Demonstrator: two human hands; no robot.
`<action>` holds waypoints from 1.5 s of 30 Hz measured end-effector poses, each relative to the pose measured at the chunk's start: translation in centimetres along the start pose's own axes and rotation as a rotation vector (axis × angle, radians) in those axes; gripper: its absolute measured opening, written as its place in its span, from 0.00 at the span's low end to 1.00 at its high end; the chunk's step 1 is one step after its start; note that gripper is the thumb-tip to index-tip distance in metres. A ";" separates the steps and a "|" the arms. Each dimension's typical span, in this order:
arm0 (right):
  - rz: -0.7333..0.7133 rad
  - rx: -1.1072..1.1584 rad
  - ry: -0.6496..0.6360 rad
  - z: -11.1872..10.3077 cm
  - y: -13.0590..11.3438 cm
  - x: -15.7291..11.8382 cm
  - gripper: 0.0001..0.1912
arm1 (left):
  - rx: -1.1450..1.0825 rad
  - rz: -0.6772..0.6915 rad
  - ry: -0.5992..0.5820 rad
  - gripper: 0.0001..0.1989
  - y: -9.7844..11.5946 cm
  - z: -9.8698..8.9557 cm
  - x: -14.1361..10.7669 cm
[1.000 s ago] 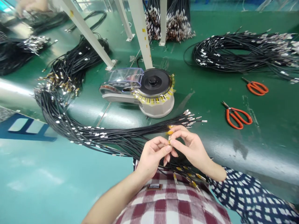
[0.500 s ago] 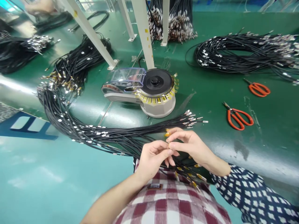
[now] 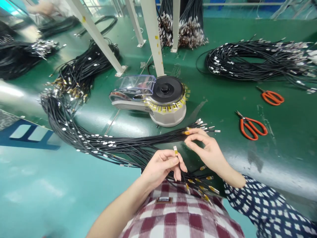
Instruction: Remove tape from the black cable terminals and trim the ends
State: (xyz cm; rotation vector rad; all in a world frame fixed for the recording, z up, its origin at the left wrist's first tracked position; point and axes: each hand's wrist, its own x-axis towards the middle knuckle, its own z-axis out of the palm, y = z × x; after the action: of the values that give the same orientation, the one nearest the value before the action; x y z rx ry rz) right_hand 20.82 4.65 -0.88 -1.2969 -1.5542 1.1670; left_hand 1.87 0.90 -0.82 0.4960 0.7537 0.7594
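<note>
Black cable end (image 3: 175,151), tipped with a pale connector and banded with yellow tape, is standing up out of the left hand (image 3: 159,165), and I am watching it remotely through the head camera. The connector is pointing upward just above the left thumb and forefinger, which are pinching the cable between them; the other left fingers are curling loosely beside it.

The right hand (image 3: 210,150) is hovering to the right of that end and a little farther out, clearly apart from it. Its thumb and forefinger are bending toward each other with their tips close together, and I am not managing to tell whether anything is caught between them. Something yellow is showing at one of the right fingertips (image 3: 187,133), too small for me to make out. In my view these tips are overlapping a long cable bundle (image 3: 138,141); whether they are touching it, I am not able to tell.

Several other taped ends (image 3: 201,188) are fanning out below the hands, in front of a checked apron (image 3: 173,219). Beyond the bundle, a tape dispenser (image 3: 168,118) is standing on the green table (image 3: 223,105), and two pairs of red-handled scissors (image 3: 253,136) are lying to the right.
</note>
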 end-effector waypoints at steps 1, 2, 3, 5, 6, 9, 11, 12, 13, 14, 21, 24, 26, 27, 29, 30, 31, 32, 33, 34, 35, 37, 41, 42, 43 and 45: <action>-0.006 -0.019 0.033 -0.4 0.2 0.0 0.05 | 0.006 -0.003 -0.003 0.15 0.1 0.0 0.0; -0.015 -0.036 0.070 -0.8 0.4 -0.1 0.05 | 0.026 -0.003 -0.004 0.15 0.0 0.0 0.0; -0.031 -0.052 0.113 -1.4 0.6 0.0 0.05 | 0.060 0.001 -0.001 0.16 -0.1 0.1 0.0; -0.069 -0.107 0.209 -2.8 1.2 0.1 0.05 | 0.204 0.043 0.014 0.15 -0.5 0.7 0.0; -0.090 -0.150 0.252 -3.6 1.6 0.2 0.05 | 0.330 0.088 0.012 0.13 -0.8 1.0 0.1; -0.138 -0.327 0.282 -5.8 2.9 0.5 0.07 | 0.775 0.222 -0.084 0.09 -1.4 2.2 0.2; -0.167 -0.464 0.237 -6.8 3.7 0.4 0.07 | 0.936 0.205 -0.193 0.11 -1.4 2.6 0.3; -0.187 -0.541 0.208 -7.1 4.1 0.3 0.07 | 0.959 0.179 -0.223 0.12 -1.4 2.7 0.4; -0.209 -0.619 0.181 -7.2 4.4 0.1 0.06 | 0.971 0.164 -0.228 0.12 -1.2 2.6 0.5; -0.235 -0.693 0.164 -7.1 4.6 -0.2 0.06 | 0.989 0.176 -0.206 0.10 -1.1 2.4 0.6; -0.375 -0.888 0.269 -5.4 4.5 0.3 0.06 | 1.381 0.735 0.199 0.09 0.4 -0.5 2.7; -0.398 -0.863 0.198 -5.1 4.1 1.2 0.05 | 1.473 0.832 0.254 0.09 0.9 -0.8 3.1; -0.439 -0.782 0.173 -5.3 3.1 1.3 0.05 | 1.527 0.901 0.275 0.10 1.2 -0.2 2.8; -0.466 -0.741 0.153 -5.5 2.3 1.1 0.04 | 1.551 0.932 0.279 0.12 1.4 0.3 2.5; -0.529 -0.680 0.059 -6.0 0.1 0.6 0.03 | 1.574 0.958 0.240 0.16 1.8 1.5 1.8; -0.541 -0.661 -0.010 -6.3 -1.1 0.4 0.04 | 1.563 0.944 0.199 0.16 2.0 2.2 1.4; -0.557 -0.638 -0.090 -6.6 -2.3 0.1 0.05 | 1.544 0.908 0.149 0.16 2.2 2.8 1.0; -0.564 -0.607 -0.159 -6.7 -3.3 0.0 0.06 | 1.511 0.866 0.109 0.14 2.4 3.3 0.6; -0.566 -0.573 -0.216 -6.8 -4.0 -0.2 0.07 | 1.464 0.810 0.068 0.12 2.6 3.7 0.2; -0.561 -0.529 -0.264 -6.7 -4.5 -0.2 0.07 | 1.395 0.737 0.039 0.10 2.6 4.0 -0.1; -0.540 -0.474 -0.295 -6.4 -4.7 -0.3 0.07 | 1.293 0.645 0.027 0.09 2.6 4.0 -0.5; -0.439 -0.309 -0.297 -5.4 -4.4 -0.3 0.05 | 0.985 0.410 0.057 0.07 2.2 3.7 -0.8; -0.043 0.204 -0.144 -2.6 -2.3 -0.5 0.05 | 0.379 0.145 0.208 0.14 0.7 2.6 -0.8; 0.049 0.314 -0.124 -2.0 -1.9 -0.7 0.06 | 0.308 0.153 0.230 0.16 0.5 2.3 -0.7; 0.125 0.402 -0.118 -1.4 -1.6 -0.8 0.08 | 0.262 0.174 0.250 0.16 0.3 2.2 -0.6; 0.229 0.512 -0.114 -0.5 -1.4 -1.0 0.11 | 0.219 0.216 0.276 0.16 0.1 2.0 -0.5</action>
State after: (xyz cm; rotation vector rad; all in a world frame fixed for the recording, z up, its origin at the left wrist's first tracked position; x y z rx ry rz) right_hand 21.09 3.63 0.57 -1.0894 -1.0925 1.6765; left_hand 3.14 0.32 0.71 0.6865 1.0592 0.9644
